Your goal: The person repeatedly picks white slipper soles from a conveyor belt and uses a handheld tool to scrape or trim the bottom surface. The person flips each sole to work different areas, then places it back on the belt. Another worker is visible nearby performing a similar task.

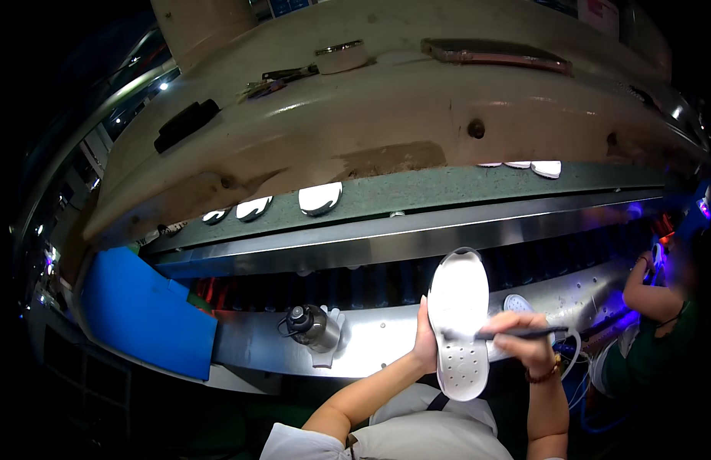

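Observation:
My left hand [426, 341] grips a white shoe sole [459, 307] by its left edge and holds it upright before me. Small holes dot the sole's near end, and a dark rim runs around its far end. My right hand [530, 345] is closed around a slim black brush-like tool [533, 333]. Its tip meets the middle of the sole's face. A pale tube [576, 345] curves down by the tool's rear end. Just beyond my right hand, another white sole with holes [516, 303] lies on the metal ledge [386, 330], partly hidden.
A grey bottle [313, 330] with a black lid stands on the ledge beside a white glove [334, 337]. Beyond the dark rollers, a green belt [424, 186] carries several white soles. Overhead shelf [386, 107] holds a phone [497, 54]. Blue panel [141, 314] left; another person [655, 307] right.

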`<control>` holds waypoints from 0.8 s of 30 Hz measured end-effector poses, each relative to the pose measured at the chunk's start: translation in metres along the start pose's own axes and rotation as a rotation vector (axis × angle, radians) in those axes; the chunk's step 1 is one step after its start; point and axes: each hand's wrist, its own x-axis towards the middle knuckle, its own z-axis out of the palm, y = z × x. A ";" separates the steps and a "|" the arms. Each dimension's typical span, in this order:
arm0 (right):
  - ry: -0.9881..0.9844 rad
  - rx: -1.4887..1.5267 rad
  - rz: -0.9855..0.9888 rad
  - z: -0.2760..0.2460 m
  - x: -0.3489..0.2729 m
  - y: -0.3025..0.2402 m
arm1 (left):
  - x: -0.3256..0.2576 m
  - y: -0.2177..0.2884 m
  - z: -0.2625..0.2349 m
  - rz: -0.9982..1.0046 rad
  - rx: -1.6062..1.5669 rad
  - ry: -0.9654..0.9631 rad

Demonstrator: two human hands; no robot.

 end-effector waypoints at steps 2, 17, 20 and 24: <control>0.168 -0.055 0.104 -0.006 0.006 0.001 | 0.002 0.000 -0.007 -0.031 0.040 -0.163; -0.144 -0.032 -0.127 -0.007 -0.009 -0.012 | 0.008 0.010 0.007 0.195 -0.078 -0.173; 0.055 -0.207 -0.059 -0.016 -0.012 -0.004 | 0.013 0.015 0.029 0.289 0.078 0.002; -0.194 -0.103 -0.118 -0.009 -0.017 -0.006 | 0.015 0.025 0.022 0.307 0.028 -0.198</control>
